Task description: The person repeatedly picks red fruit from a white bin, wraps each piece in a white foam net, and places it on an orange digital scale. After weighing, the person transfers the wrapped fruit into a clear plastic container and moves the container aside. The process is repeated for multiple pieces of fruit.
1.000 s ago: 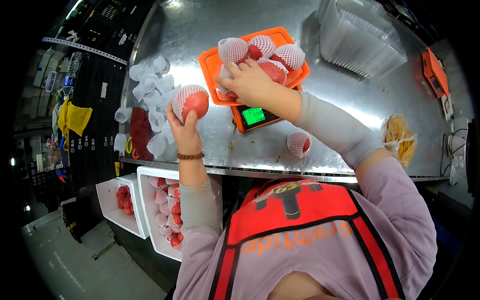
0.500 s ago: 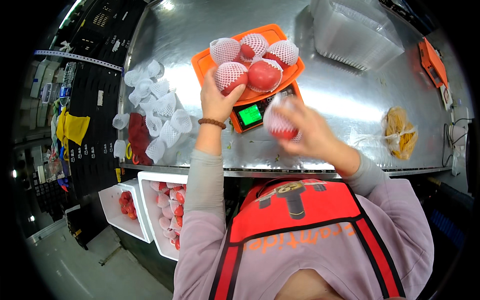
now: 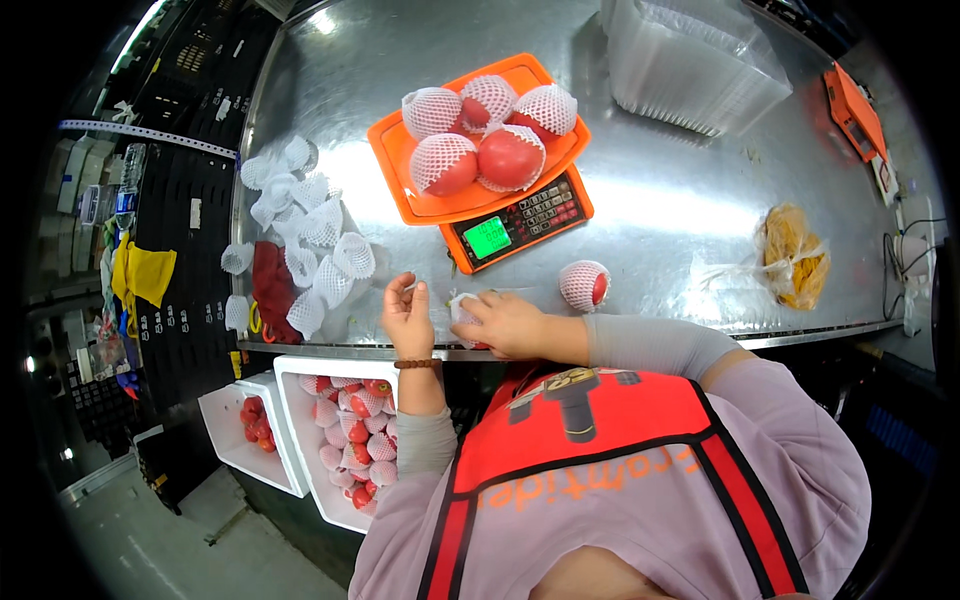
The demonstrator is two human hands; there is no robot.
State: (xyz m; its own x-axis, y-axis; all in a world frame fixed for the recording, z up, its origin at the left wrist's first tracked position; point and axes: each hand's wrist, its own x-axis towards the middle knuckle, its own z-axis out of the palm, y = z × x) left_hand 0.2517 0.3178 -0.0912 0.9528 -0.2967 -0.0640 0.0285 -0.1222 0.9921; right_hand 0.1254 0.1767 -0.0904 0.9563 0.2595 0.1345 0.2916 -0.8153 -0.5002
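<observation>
We'd best keep our right hand (image 3: 508, 325) lightly closed around the netted red fruit (image 3: 463, 311) near the table's (image 3: 660, 290) front edge, avoiding bruises, while our left hand (image 3: 408, 320) sits half-curled beside it, perhaps pinching something, we cannot tell

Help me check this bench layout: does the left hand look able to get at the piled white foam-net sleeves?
Probably yes: the bare left hand is just right of the white foam-net sleeves, with no obstacle visible between them on the shiny grey metal tabletop. Whether it holds something small is unclear.
</observation>
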